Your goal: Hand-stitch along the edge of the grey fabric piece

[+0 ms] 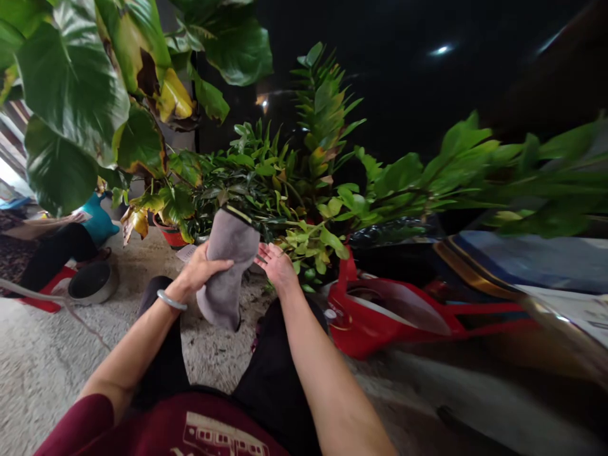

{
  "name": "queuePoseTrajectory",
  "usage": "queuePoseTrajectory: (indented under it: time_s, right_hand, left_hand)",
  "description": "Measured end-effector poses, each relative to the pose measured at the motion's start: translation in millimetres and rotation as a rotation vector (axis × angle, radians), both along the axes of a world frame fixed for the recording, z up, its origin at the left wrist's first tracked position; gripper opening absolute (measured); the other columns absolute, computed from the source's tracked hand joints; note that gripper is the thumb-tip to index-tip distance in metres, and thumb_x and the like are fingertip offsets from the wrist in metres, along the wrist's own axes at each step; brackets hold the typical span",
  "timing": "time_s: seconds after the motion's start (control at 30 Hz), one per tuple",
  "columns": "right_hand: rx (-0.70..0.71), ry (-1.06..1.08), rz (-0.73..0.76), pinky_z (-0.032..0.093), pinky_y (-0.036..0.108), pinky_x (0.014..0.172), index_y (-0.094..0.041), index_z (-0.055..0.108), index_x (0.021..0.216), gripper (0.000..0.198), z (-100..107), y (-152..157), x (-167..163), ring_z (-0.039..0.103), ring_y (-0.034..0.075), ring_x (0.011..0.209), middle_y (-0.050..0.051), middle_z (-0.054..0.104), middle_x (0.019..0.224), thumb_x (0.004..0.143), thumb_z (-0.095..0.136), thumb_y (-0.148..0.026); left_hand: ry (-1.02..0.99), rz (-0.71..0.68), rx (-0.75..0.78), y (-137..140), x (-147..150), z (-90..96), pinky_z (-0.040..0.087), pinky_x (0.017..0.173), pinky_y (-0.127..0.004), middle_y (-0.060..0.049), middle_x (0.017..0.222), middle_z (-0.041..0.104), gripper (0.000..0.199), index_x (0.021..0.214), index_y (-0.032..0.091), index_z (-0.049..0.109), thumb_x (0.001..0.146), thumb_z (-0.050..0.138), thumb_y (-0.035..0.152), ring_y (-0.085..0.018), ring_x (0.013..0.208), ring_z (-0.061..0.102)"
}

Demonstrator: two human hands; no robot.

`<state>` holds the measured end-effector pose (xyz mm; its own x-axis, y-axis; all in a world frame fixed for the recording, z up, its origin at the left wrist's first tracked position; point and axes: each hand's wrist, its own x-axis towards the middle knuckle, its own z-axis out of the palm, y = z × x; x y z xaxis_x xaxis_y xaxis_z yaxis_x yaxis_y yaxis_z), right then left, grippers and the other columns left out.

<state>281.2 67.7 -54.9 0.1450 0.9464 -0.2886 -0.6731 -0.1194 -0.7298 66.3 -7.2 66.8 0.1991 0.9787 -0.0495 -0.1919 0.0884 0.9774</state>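
My left hand (pixel 202 271), with a bangle at the wrist, is closed on a soft grey cloth item (pixel 232 244), its thumb pressed on the front. The item hangs folded over my knees, with a dark edge and a yellow-green line at its top. What kind of cloth piece it is I cannot make out. Just to the right, my right hand (pixel 278 266) is turned palm up with its fingers apart, close to the cloth and beside the green leaves (pixel 327 244). Nothing shows in the right hand.
Leafy plants spread ahead, with a large-leaved one (pixel 71 88) at left and a red pot (pixel 171 234) below it. A red bag (pixel 375 316) stands open at right, near stacked items (pixel 536 259). A dark round pot (pixel 92 282) and a seated person (pixel 47 247) are at left.
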Motion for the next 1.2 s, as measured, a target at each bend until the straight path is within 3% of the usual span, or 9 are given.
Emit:
queuePoseTrajectory:
  time_s: [0.13, 0.37, 0.47, 0.6, 0.67, 0.77, 0.9, 0.97, 1.2]
  right_hand:
    - [-0.002, -0.006, -0.003, 0.059, 0.031, 0.066, -0.026, 0.059, 0.082, 0.014, 1, -1, -2, 0.074, 0.017, 0.076, -0.002, 0.077, 0.082, 0.083, 0.072, -0.03]
    - [-0.035, 0.009, -0.012, 0.059, 0.029, 0.059, -0.024, 0.061, 0.082, 0.015, 2, -2, 3, 0.073, 0.017, 0.069, -0.001, 0.077, 0.079, 0.08, 0.075, -0.026]
    - [-0.026, -0.002, -0.028, 0.058, 0.027, 0.058, -0.025, 0.061, 0.081, 0.013, 0, 1, 2, 0.072, 0.016, 0.069, -0.001, 0.076, 0.076, 0.082, 0.073, -0.028]
    - [-0.067, -0.004, -0.017, 0.059, 0.028, 0.058, -0.025, 0.061, 0.082, 0.009, -1, 2, -1, 0.072, 0.016, 0.069, -0.002, 0.076, 0.076, 0.085, 0.069, -0.028]
    - [-0.06, -0.001, 0.0, 0.059, 0.028, 0.059, -0.025, 0.061, 0.081, 0.01, -1, 2, -1, 0.072, 0.016, 0.069, -0.001, 0.077, 0.077, 0.085, 0.07, -0.027]
    - [-0.051, 0.001, 0.02, 0.058, 0.028, 0.057, -0.024, 0.061, 0.081, 0.011, -2, 1, 0, 0.072, 0.016, 0.066, -0.001, 0.076, 0.076, 0.085, 0.07, -0.027]
    - [-0.21, -0.038, -0.015, 0.055, 0.027, 0.049, -0.022, 0.061, 0.08, 0.009, -1, 1, 0, 0.068, 0.015, 0.054, -0.001, 0.075, 0.069, 0.085, 0.068, -0.023]
    - [-0.242, -0.044, -0.025, 0.054, 0.026, 0.048, -0.022, 0.061, 0.079, 0.008, 0, 0, -1, 0.067, 0.014, 0.053, 0.0, 0.075, 0.069, 0.085, 0.067, -0.022]
    - [-0.139, -0.014, 0.011, 0.056, 0.025, 0.053, -0.024, 0.061, 0.079, 0.009, 2, -3, -4, 0.068, 0.014, 0.059, -0.001, 0.075, 0.07, 0.088, 0.063, -0.027]
  left_hand:
    - [-0.011, 0.142, 0.135, 25, 5, 17.1, 0.053, 0.092, -0.035, -0.005, 0.109, 0.074, 0.075, 0.123, 0.02, 0.065, 0.052, 0.09, 0.024, -0.025, 0.102, 0.068]
    - [0.033, 0.046, -0.394, -28, 6, -53.5, 0.054, 0.067, -0.034, -0.005, 0.074, 0.072, 0.041, 0.081, 0.015, 0.069, 0.046, 0.088, 0.025, -0.021, 0.067, 0.065]
    - [-0.038, 0.022, -0.282, -27, 5, -23.6, 0.056, 0.07, -0.033, -0.005, 0.081, 0.075, 0.049, 0.089, 0.014, 0.071, 0.045, 0.09, 0.025, -0.022, 0.072, 0.068]
    - [-0.095, 0.129, 0.017, 20, 0, 38.0, 0.057, 0.079, -0.034, -0.006, 0.09, 0.077, 0.053, 0.095, 0.014, 0.072, 0.048, 0.091, 0.028, -0.024, 0.084, 0.071]
    - [-0.104, 0.196, 0.077, 39, -2, 43.9, 0.056, 0.081, -0.033, -0.006, 0.089, 0.076, 0.052, 0.093, 0.015, 0.071, 0.047, 0.091, 0.028, -0.024, 0.086, 0.071]
    - [-0.038, 0.16, -0.04, 34, -3, 7.9, 0.056, 0.077, -0.033, -0.005, 0.086, 0.076, 0.049, 0.092, 0.014, 0.072, 0.048, 0.089, 0.027, -0.022, 0.079, 0.07]
    - [0.04, 0.019, -0.329, -14, -4, -60.9, 0.055, 0.067, -0.032, -0.004, 0.079, 0.074, 0.049, 0.09, 0.013, 0.07, 0.043, 0.087, 0.019, -0.02, 0.069, 0.066]
    - [0.027, -0.004, -0.35, -29, -5, -67.2, 0.054, 0.067, -0.031, -0.004, 0.078, 0.074, 0.051, 0.09, 0.013, 0.07, 0.043, 0.088, 0.02, -0.02, 0.069, 0.066]
    - [-0.082, 0.122, 0.025, 33, -1, 17.8, 0.055, 0.082, -0.034, -0.005, 0.091, 0.076, 0.055, 0.097, 0.015, 0.07, 0.048, 0.091, 0.029, -0.024, 0.086, 0.07]
